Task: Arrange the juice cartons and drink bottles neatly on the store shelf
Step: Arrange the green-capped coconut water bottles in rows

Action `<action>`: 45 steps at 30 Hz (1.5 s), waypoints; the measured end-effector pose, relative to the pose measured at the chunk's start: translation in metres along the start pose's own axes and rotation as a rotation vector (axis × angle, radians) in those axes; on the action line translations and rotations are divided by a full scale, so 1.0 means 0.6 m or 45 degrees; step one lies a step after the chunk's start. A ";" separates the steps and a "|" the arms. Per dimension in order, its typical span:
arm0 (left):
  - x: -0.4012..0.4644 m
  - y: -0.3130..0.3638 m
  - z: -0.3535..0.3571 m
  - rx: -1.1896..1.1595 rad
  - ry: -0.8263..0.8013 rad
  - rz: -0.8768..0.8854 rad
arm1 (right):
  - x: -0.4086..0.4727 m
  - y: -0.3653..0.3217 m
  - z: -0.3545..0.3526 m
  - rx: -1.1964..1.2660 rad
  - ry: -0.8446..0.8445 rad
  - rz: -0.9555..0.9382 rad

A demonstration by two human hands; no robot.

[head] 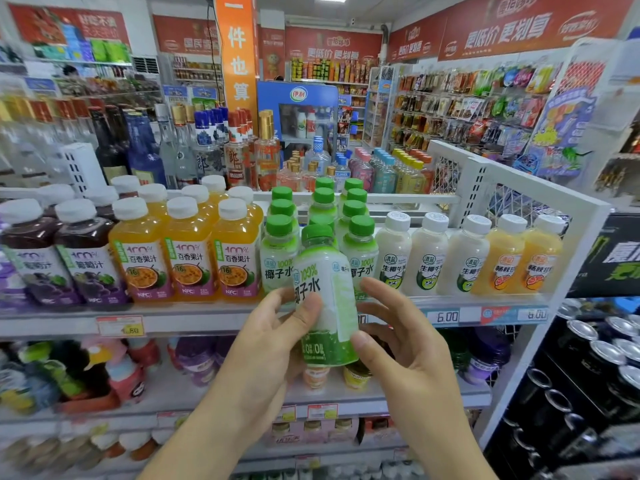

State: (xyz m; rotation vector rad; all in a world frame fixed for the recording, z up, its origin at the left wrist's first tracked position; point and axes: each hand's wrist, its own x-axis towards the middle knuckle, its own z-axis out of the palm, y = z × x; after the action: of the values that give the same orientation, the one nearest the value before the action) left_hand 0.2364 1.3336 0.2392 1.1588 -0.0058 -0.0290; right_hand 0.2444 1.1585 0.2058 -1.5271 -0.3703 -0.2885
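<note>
Left hand (277, 341) grips the coconut bottle (325, 299), fingers curled round its lower half, thumb on the label. Right hand (398, 341) has fingers relaxed and spread, thumb tip touching the bottle's lower right. I see the bottle tilted slightly, held in front of the shelf (207, 318) front edge, just ahead of the green-cap row (360, 251), between orange juice (188, 258) and milk bottles (429, 258).

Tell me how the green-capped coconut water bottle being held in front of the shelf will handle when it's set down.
The coconut water bottle looks full, so probably fairly heavy for its size. It is tall and narrow, so it may tip if nudged among the packed green-capped bottles. Its glossy label could be a bit slippery; the left hand grips it, the right hand steadies it with its fingers.
</note>
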 end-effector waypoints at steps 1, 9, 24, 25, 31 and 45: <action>0.002 -0.001 0.000 0.009 -0.018 -0.007 | 0.003 0.000 0.000 0.001 -0.045 0.018; 0.013 -0.008 -0.002 0.341 -0.037 0.070 | 0.003 -0.005 0.005 0.039 -0.122 0.055; 0.012 -0.009 -0.011 -0.049 -0.032 -0.080 | 0.007 -0.001 -0.004 -0.151 -0.246 0.019; 0.012 -0.007 -0.009 -0.038 -0.044 -0.077 | 0.007 0.000 -0.004 -0.147 -0.244 0.028; 0.021 0.004 0.000 0.063 0.029 -0.198 | 0.015 0.011 0.000 -0.214 -0.123 0.062; 0.031 -0.001 -0.013 0.131 0.046 -0.411 | 0.034 0.020 -0.017 -0.143 -0.119 0.206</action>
State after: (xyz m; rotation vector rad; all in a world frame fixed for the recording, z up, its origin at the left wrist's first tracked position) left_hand 0.2552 1.3403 0.2354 1.2536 0.2144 -0.2964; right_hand 0.2682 1.1498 0.2033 -1.6745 -0.3058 -0.1130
